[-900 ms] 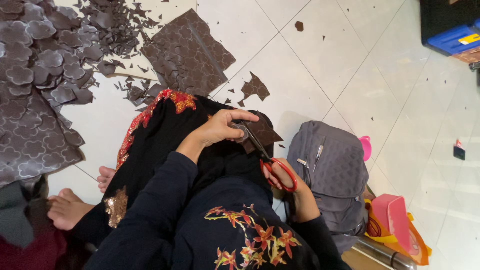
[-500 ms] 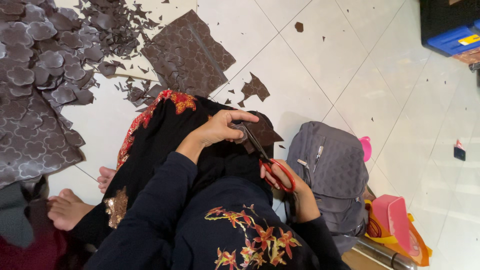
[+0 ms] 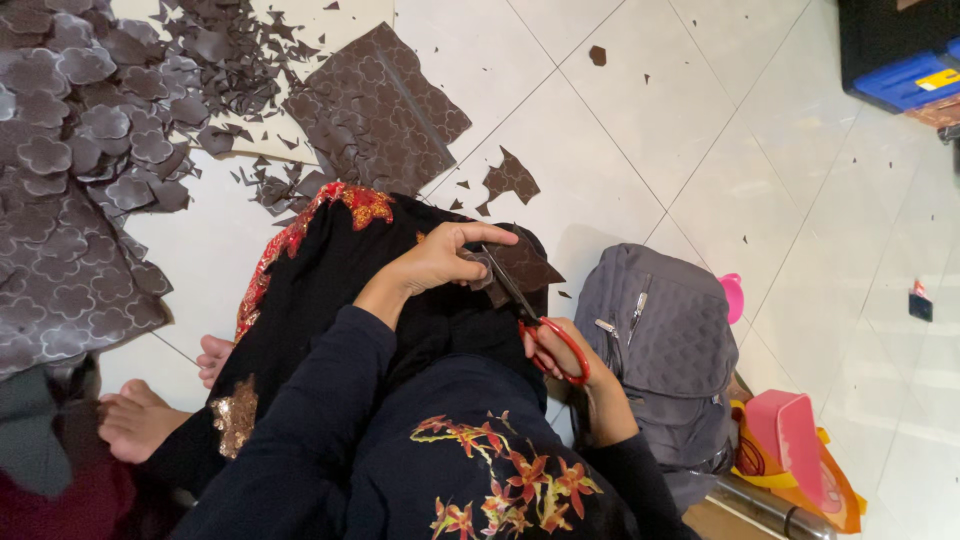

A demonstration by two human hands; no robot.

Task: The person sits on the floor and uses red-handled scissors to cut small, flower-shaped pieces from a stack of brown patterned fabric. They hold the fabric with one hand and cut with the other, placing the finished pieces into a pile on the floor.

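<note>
Your left hand (image 3: 440, 260) pinches a small brown fabric piece (image 3: 520, 268) over your lap, while your right hand (image 3: 560, 350) grips red-handled scissors (image 3: 535, 315) — their blades lie against that piece. A grey backpack (image 3: 660, 340) sits just beside your right arm, and cut brown flower shapes (image 3: 90, 150) lie heaped on the white tiled floor (image 3: 700, 150).

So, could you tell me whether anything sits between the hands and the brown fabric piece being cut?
Nothing visible does. The left hand pinches the brown fabric piece directly, and the right hand holds the red-handled scissors, whose blades already meet the fabric. The grey backpack lies beside them, to the right, not between.
</note>
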